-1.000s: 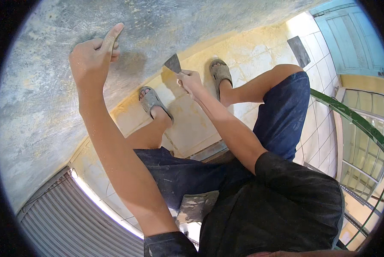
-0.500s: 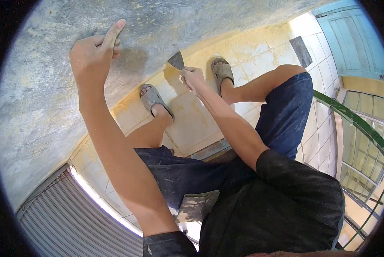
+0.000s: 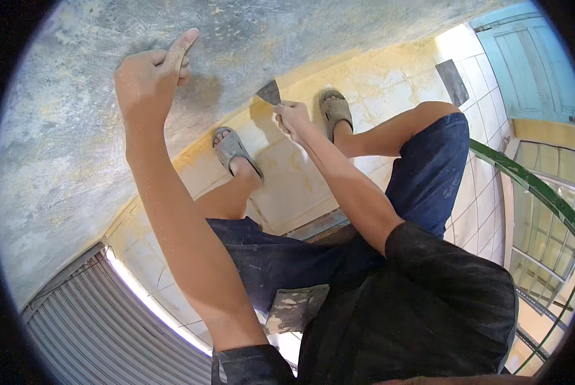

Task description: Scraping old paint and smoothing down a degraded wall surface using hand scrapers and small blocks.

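Note:
My left hand (image 3: 147, 80) is up against the mottled grey, patchy wall (image 3: 69, 141). Its fingers are curled in and its thumb points up to the right; whatever the fingers may hold is hidden. Lower and to the right, my right hand (image 3: 294, 118) is closed round the handle of a putty knife (image 3: 270, 92). The knife's dark, flared blade points up and left, close to the foot of the wall, and I cannot tell whether it touches. Most of the handle is covered by my fingers.
Dusty sandals (image 3: 233, 149) are on my feet, on the yellow-stained tiled floor (image 3: 294, 186). A dark flat piece (image 3: 452, 82) lies at the upper right, near a light-blue door (image 3: 534, 64). A green curved bar (image 3: 531, 179) stands at right, a grey corrugated shutter (image 3: 114, 321) at lower left.
My left hand has shifted a little to the right along the wall. The putty knife and my right hand have moved slightly right and down in the picture.

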`<state>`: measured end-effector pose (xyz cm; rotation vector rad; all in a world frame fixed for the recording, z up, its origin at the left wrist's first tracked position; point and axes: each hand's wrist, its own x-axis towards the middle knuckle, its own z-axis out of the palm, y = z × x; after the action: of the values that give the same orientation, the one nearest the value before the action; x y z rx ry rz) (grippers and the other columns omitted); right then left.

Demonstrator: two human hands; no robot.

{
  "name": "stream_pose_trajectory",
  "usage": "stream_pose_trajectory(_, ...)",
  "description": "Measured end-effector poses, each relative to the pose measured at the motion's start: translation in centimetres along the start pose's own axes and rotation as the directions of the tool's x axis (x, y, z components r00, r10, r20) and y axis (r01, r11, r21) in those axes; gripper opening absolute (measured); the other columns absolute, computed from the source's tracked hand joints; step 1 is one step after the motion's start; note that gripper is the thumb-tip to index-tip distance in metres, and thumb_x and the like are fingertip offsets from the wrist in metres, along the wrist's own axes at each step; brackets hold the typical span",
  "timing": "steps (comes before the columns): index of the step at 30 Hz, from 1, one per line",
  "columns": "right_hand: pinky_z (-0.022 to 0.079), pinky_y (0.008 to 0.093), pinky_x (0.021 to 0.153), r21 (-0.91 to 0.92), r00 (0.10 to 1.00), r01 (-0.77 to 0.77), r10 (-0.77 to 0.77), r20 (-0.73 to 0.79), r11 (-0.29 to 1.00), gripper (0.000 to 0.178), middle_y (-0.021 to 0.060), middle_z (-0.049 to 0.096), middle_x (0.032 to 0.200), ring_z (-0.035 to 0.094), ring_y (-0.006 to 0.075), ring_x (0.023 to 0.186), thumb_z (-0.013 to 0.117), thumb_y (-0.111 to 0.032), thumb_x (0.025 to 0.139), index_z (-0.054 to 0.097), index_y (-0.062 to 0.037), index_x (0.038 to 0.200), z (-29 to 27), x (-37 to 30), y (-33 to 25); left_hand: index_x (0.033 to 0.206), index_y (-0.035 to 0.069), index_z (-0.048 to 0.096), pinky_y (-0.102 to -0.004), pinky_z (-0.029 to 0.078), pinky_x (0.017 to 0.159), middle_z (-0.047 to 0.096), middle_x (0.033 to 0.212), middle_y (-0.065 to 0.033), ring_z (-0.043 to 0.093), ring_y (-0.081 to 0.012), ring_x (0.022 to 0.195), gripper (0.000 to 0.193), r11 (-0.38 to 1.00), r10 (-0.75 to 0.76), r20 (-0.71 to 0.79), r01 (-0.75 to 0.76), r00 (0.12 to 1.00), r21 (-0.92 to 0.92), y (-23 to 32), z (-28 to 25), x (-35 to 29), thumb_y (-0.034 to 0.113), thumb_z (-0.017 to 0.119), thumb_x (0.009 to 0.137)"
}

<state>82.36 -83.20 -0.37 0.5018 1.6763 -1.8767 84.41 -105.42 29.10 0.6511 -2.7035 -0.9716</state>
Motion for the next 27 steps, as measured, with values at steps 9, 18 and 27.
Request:
stream_pose_trajectory(9, 0.031, 0.0319, 0.039, 0.004, 1.0, 0.011, -0.011, -0.002, 1.0, 0.02, 0.0025, 0.055, 0.058, 0.046, 0.012, 0.043, 0.067, -0.012, 0.087, 0.064, -0.0065, 0.069, -0.2, 0.0, 0.6, 0.081, -0.002, 0.08, -0.0264, 0.052, 0.065, 0.072, 0.065, -0.0086, 0.069, -0.0134, 0.062, 0.061, 1.0, 0.005, 0.003, -0.005, 1.0, -0.027, -0.3, 0.1, 0.1, 0.058, 0.078, 0.085)
stream_pose_trajectory(18, 0.025, 0.0277, 0.038, -0.032, 0.999, -0.013, 0.012, -0.036, 0.999, 0.014, 0.0012, 0.052, 0.061, 0.04, 0.008, 0.043, 0.067, -0.009, 0.091, 0.061, -0.0052, 0.079, -0.1, -0.6, -0.2, 0.082, -0.003, 0.079, -0.0265, 0.054, 0.067, 0.071, 0.065, -0.0091, 0.069, -0.0135, 0.061, 0.059, 0.999, 0.028, -0.007, -0.028, 1.0, -0.031, -0.5, 0.2, 0.2, 0.056, 0.08, 0.084)
stream_pose_trajectory(27, 0.029, 0.0309, 0.039, -0.004, 1.0, -0.018, 0.018, -0.023, 1.0, 0.023, 0.0009, 0.052, 0.058, 0.043, 0.0109, 0.043, 0.067, -0.013, 0.09, 0.061, -0.0071, 0.069, -0.5, 0.4, -0.1, 0.074, 0.001, 0.078, -0.0311, 0.05, 0.069, 0.069, 0.063, -0.0071, 0.064, -0.0153, 0.061, 0.058, 1.0, 0.005, -0.004, -0.005, 1.0, -0.031, -0.3, 0.3, -0.1, 0.057, 0.074, 0.087)
